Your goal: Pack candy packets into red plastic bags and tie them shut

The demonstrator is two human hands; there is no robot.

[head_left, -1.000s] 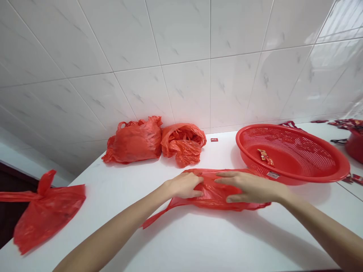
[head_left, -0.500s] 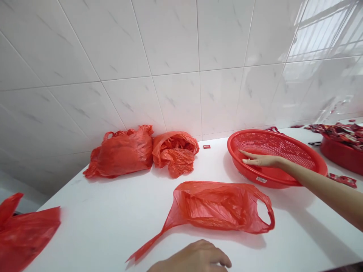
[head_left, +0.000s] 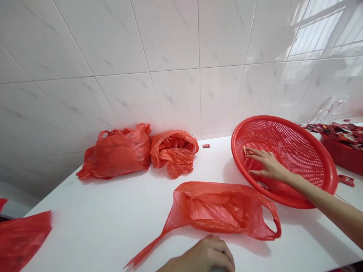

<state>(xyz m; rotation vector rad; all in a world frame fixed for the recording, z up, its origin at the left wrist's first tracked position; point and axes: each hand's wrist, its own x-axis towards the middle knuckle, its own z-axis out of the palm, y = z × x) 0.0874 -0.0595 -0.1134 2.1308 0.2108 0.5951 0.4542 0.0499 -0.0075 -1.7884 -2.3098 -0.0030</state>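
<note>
Behind everything rises the tiled wall [head_left: 170, 37], and before it spreads the white table [head_left: 107, 215]. The perforated red basket [head_left: 309, 158] sits to the right, apparently tipped a little toward the person. Nearer the middle lies the red plastic carrier bag [head_left: 215, 215], mouth open, one handle looped beside the basket, the other trailing left. Against the wall rest a stuffed red bag [head_left: 121, 155] and, touching it, a crumpled red bag [head_left: 176, 151].

The right hand [head_left: 268, 164] reaches into the basket, fingers loosely spread and thumb well apart, seemingly not closed on anything. The left hand [head_left: 207, 255] is curled at the bottom edge; whether it holds something cannot be told.

Smallest is the gold-and-red packet [head_left: 246, 151], inside the basket near its left side, at the right fingertips. For a sound pick, the thumb should come round to pinch the packet's edge rather than drag it over the perforations, with the forearm kept light above the rim so the basket stays steady.
</note>
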